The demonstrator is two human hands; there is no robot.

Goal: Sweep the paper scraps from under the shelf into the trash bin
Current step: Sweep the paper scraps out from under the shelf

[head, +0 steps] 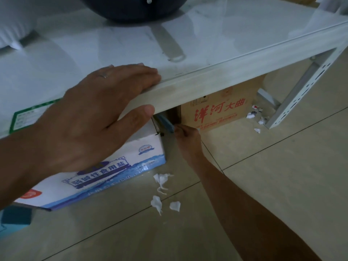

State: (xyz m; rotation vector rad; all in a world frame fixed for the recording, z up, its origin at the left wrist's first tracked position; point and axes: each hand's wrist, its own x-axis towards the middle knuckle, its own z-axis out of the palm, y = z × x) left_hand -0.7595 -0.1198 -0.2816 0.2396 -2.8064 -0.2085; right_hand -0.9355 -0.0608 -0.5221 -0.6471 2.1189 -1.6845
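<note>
Head view: left hand [90, 113] is lying flat and released on the shelf [207, 80] edge, right hand [185, 137] is reaching underneath between two cartons, its grip unclear, near paper scraps [162, 191]

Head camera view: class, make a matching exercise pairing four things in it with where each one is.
Things:
1. left hand
2. right hand
3. white torn paper scraps
4. brown cardboard box with red characters

Places:
A. on the floor tiles in front of the blue-and-white box
B. under the shelf, near its slotted metal leg
C. flat on the pale shelf edge
D. reaching into the gap between the two boxes

Pairs: 1-C, 2-D, 3-A, 4-B
</note>
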